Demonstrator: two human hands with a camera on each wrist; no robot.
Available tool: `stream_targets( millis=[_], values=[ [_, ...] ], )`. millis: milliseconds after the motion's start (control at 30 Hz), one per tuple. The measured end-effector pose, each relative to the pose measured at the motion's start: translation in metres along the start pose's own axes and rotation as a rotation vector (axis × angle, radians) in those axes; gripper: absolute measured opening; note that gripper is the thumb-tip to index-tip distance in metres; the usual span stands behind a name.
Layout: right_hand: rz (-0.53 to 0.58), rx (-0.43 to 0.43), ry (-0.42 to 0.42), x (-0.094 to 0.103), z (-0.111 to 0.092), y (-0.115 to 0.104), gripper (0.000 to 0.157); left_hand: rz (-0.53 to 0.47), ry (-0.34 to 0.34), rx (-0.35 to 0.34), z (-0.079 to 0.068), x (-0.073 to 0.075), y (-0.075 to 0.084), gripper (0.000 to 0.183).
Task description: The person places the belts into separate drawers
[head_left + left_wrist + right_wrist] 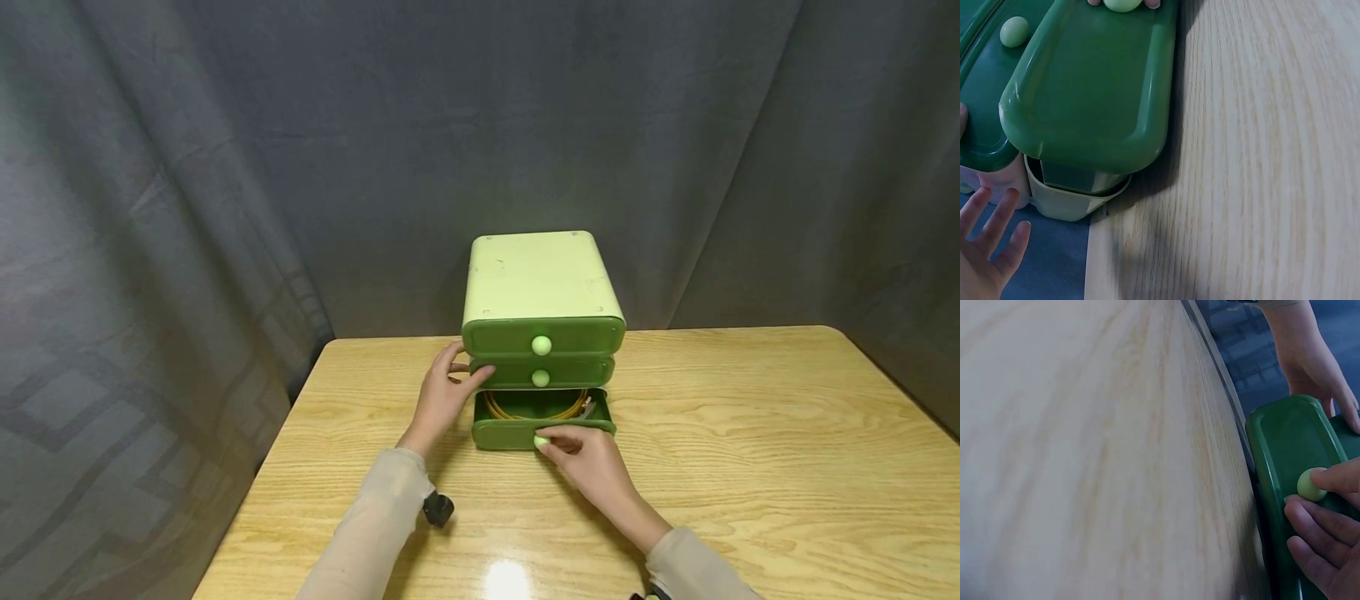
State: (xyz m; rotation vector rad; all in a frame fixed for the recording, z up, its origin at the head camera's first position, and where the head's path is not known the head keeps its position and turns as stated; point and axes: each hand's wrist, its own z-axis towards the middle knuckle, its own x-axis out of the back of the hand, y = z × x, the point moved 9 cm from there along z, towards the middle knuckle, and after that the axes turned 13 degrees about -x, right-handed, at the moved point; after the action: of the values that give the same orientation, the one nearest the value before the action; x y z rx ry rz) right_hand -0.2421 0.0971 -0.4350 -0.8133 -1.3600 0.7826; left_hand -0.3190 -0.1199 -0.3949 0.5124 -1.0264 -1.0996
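Observation:
A small drawer cabinet [542, 275] with a pale green top and green drawers stands on the table. Its bottom drawer [504, 435] is pulled out. Inside lies a coiled yellow cable [495, 408] with a whitish end. My right hand [596, 471] pinches the round pale knob [1312, 485] of this drawer between thumb and fingers. At the cabinet's left side, my left hand [442, 396] rests its fairly straight fingers [999, 219] on the side wall. Its thumb touches the front of the middle drawer [577, 372]. The top drawer [502, 337] and middle drawer are in.
The cabinet sits toward the back of a light wooden table [750, 442]. A dark grey curtain [420, 167] hangs behind and along the left. A small black device [438, 508] is on the left wrist.

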Motion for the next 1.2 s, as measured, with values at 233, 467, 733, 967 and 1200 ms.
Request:
stream_targets(
  millis=[233, 467, 733, 967, 1200],
  values=[
    [-0.008, -0.003, 0.002, 0.000, 0.003, -0.001, 0.016, 0.006, 0.000, -0.001, 0.000, 0.000, -0.001, 0.048],
    [0.000, 0.005, 0.009, 0.000, 0.006, -0.001, 0.016, 0.004, 0.000, 0.001, 0.000, 0.000, -0.002, 0.050],
    [0.007, 0.015, 0.019, -0.001, 0.010, -0.001, 0.016, 0.000, -0.001, -0.003, 0.000, 0.000, -0.001, 0.049],
    [0.007, 0.009, 0.029, -0.002, 0.014, 0.001, 0.017, -0.003, -0.002, 0.000, 0.000, -0.001, -0.002, 0.048],
    [0.007, 0.004, 0.033, -0.002, 0.017, 0.000, 0.017, -0.006, -0.005, -0.007, 0.000, -0.001, -0.002, 0.048]
  ],
)
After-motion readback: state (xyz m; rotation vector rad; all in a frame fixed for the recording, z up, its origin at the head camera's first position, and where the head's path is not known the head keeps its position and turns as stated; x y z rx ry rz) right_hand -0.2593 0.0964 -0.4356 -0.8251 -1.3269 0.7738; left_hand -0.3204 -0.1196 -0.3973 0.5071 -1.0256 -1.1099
